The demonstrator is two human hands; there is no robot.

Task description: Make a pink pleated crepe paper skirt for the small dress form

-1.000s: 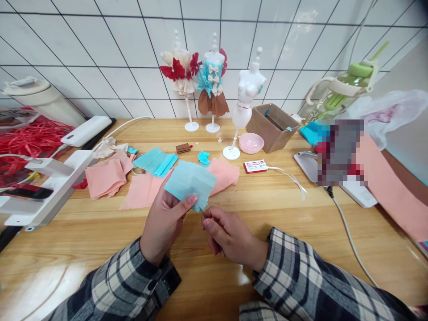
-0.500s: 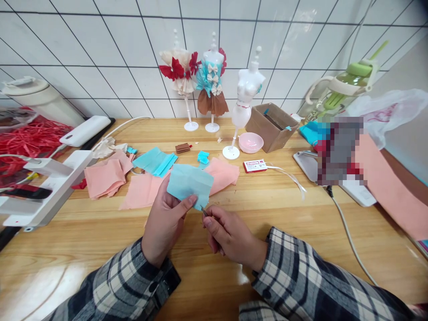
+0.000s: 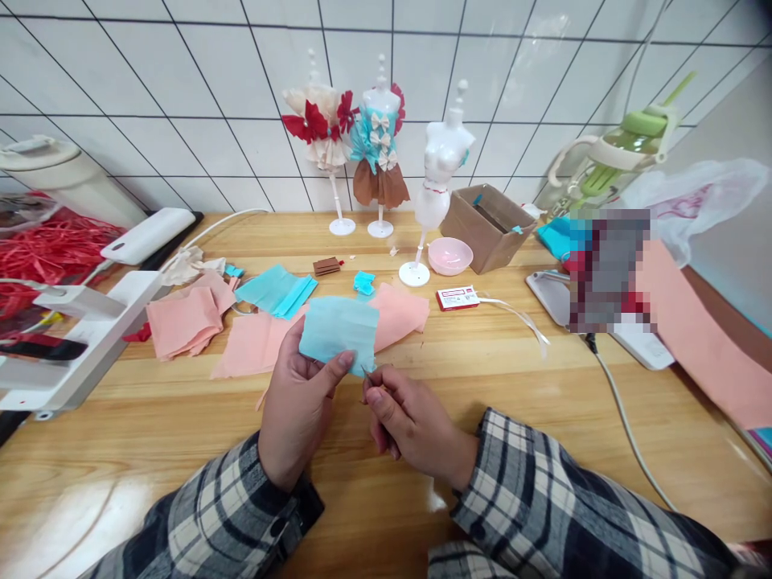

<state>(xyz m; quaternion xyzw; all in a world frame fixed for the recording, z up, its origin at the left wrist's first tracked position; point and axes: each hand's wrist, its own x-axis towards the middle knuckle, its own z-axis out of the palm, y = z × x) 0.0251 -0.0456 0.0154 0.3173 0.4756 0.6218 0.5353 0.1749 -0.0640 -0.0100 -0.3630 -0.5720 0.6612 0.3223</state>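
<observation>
My left hand [image 3: 301,410] pinches a light blue paper piece [image 3: 338,330] between thumb and fingers, holding it up above the table. Closed around a small thin metal tool [image 3: 367,373], my right hand [image 3: 407,418] is at the paper's lower right corner, with the tool's tip at the paper's edge. Most of the tool is hidden in the fingers. Behind the blue piece lies pink paper [image 3: 401,314]. Folded blue sheets [image 3: 277,291] and a small blue scrap [image 3: 363,282] rest on the table.
Two dressed mannequins [image 3: 381,137] and a bare one [image 3: 445,153] stand at the back. Near them are a pink bowl [image 3: 450,256], a brown box [image 3: 490,233] and a red-white packet [image 3: 457,298]. A power strip [image 3: 102,338] lies left; a cable [image 3: 624,430] runs down the right.
The blue paper has tilted slightly in my left hand, its lower right corner still near the tool. The whole view has shifted a little. Both hands keep their grip.
</observation>
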